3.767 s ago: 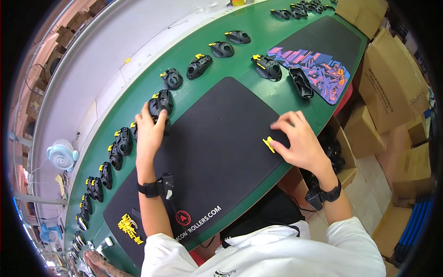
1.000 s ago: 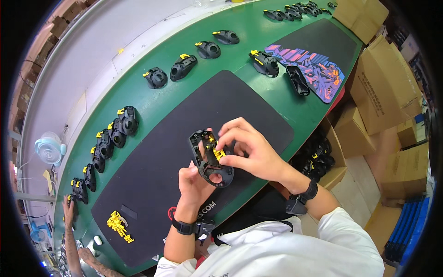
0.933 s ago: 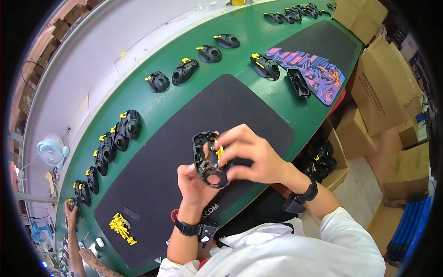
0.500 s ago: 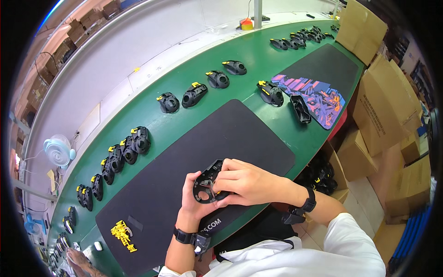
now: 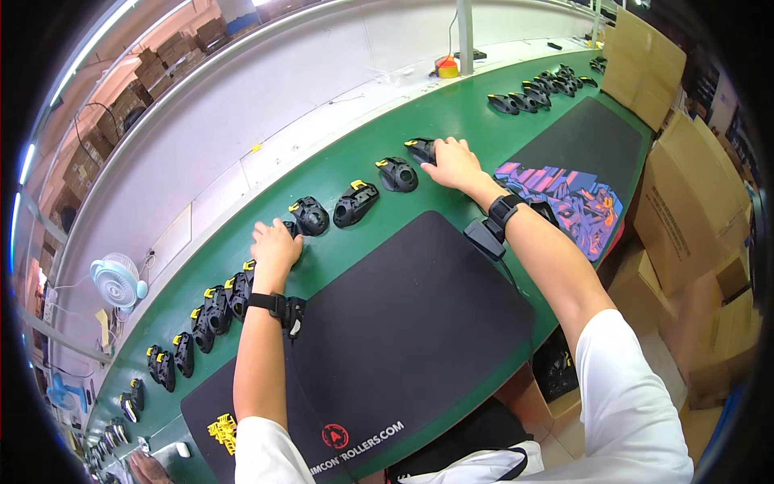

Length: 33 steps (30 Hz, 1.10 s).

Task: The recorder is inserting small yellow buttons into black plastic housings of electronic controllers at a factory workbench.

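Observation:
My left hand (image 5: 276,248) reaches over the near end of a loose row on the green table, its fingers curled round a black mouse shell (image 5: 292,229) that is mostly hidden under it. Just beyond sits another black mouse shell with a yellow tab (image 5: 309,216). My right hand (image 5: 453,166) is at the far end of this row, thumb and fingers closed on a black mouse shell with a yellow tip (image 5: 419,150); the hand covers part of it. Between the hands stand two more such shells, one long (image 5: 355,202) and one rounded (image 5: 397,174).
A black desk mat (image 5: 411,323) lies before me, with yellow plastic parts (image 5: 222,434) on its left end. More shells (image 5: 215,310) line the table at left and far right. A patterned mat (image 5: 564,202), cardboard boxes (image 5: 685,202) and another person's hand (image 5: 149,466) are around.
Both hands have left the middle of the mat, where they held an open black shell. The left went to the row's near end, the right to its far end. The view shifted.

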Motion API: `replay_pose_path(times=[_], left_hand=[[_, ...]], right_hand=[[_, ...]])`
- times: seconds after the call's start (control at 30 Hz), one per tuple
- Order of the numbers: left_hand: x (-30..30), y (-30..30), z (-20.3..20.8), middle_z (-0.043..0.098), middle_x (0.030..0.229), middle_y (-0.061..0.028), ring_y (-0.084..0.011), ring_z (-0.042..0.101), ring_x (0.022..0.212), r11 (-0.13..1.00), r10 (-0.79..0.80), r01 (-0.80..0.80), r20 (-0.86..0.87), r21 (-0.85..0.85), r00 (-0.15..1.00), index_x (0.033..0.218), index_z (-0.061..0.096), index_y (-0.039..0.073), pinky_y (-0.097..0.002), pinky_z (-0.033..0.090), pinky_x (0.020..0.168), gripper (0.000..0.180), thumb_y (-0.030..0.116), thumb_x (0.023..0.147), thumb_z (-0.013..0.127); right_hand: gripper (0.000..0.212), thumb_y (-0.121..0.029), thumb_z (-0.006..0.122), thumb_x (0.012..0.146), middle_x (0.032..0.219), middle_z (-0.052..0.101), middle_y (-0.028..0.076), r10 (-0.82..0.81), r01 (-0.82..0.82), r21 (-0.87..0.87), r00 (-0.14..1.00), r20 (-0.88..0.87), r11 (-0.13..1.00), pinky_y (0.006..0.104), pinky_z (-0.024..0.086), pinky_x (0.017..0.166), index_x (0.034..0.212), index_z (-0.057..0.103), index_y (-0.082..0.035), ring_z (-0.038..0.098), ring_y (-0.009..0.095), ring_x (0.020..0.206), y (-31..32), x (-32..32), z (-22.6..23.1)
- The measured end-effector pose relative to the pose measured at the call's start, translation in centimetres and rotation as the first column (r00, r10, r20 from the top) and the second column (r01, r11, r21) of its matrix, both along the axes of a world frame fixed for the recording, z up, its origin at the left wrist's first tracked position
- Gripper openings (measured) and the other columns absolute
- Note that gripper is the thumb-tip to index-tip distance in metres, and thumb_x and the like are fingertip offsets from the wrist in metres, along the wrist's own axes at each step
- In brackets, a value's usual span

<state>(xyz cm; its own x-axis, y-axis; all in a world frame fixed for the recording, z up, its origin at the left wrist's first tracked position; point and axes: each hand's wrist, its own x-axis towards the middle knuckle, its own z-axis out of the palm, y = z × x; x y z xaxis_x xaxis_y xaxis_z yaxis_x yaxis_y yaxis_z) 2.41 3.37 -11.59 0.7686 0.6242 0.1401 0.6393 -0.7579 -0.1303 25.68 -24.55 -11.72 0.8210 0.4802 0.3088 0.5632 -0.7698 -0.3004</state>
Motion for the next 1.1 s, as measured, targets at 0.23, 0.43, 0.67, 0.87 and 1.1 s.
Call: replay_pose_path(times=[0.23, 0.43, 0.67, 0.87, 1.1], left_hand=[[4.7, -4.9, -0.2, 0.057, 0.120, -0.0240, -0.0381, 0.055, 0.115, 0.981, -0.186, 0.192, 0.248, 0.000, 0.951, 0.114, 0.065, -0.002, -0.0495, 0.050, 0.092, 0.071, 0.062, 0.084, 0.067], [5.2, -3.9, -1.3, 0.057, 0.120, -0.0285, -0.0436, 0.056, 0.115, 0.991, -0.076, 0.102, 0.265, -0.088, 0.961, 0.118, 0.067, 0.005, -0.0499, 0.052, 0.092, 0.063, 0.057, 0.084, 0.066], [7.0, -2.7, -0.7, 0.053, 0.126, -0.0247, -0.0411, 0.053, 0.121, 0.940, 0.025, 0.057, 0.235, -0.336, 0.972, 0.112, 0.070, 0.011, -0.0499, 0.052, 0.095, 0.048, 0.038, 0.073, 0.076], [9.2, 1.3, -2.5, 0.053, 0.129, -0.0269, -0.0424, 0.057, 0.116, 0.954, -0.015, 0.074, 0.199, -0.291, 0.980, 0.103, 0.077, 0.015, -0.0502, 0.051, 0.096, 0.031, 0.028, 0.074, 0.075], [5.0, 2.0, -1.5, 0.066, 0.083, -0.0224, -0.0335, 0.066, 0.086, 0.877, -0.206, 0.407, 0.566, -0.255, 0.798, 0.098, 0.077, 0.004, -0.0414, 0.054, 0.081, 0.030, 0.020, 0.073, 0.073]], right_hand=[[0.063, -0.041, 0.076, 0.079, 0.121, 0.064, 0.020, -0.062, 0.061, -0.034, 0.998, -0.031, 0.998, 0.0513, 0.050, 0.097, 0.122, 0.059, 0.001, 0.054, 0.038, 0.122, 1.3, 1.3, 0.2], [0.062, -0.051, 0.072, 0.078, 0.127, 0.061, 0.023, 0.024, -0.014, 0.066, 0.988, -0.155, 0.998, 0.0550, 0.045, 0.097, 0.118, 0.061, -0.005, 0.049, 0.041, 0.124, 3.5, -0.6, 0.3], [0.059, -0.045, 0.069, 0.076, 0.138, 0.053, 0.027, -0.021, 0.004, -0.051, 0.943, -0.332, 0.999, 0.0508, 0.041, 0.106, 0.119, 0.072, -0.005, 0.045, 0.043, 0.130, 5.1, -0.7, 0.6], [0.031, -0.026, 0.070, 0.078, 0.114, 0.071, 0.017, -0.053, 0.052, -0.010, 0.987, -0.154, 0.999, 0.0443, 0.047, 0.095, 0.101, 0.077, -0.005, 0.057, 0.034, 0.119, 6.2, -2.3, 1.0], [0.021, -0.017, 0.071, 0.071, 0.092, 0.071, 0.022, 0.179, -0.171, 0.290, 0.984, -0.001, 0.942, 0.0439, 0.051, 0.090, 0.083, 0.076, 0.000, 0.066, 0.038, 0.097, -1.6, -7.7, 6.0]])
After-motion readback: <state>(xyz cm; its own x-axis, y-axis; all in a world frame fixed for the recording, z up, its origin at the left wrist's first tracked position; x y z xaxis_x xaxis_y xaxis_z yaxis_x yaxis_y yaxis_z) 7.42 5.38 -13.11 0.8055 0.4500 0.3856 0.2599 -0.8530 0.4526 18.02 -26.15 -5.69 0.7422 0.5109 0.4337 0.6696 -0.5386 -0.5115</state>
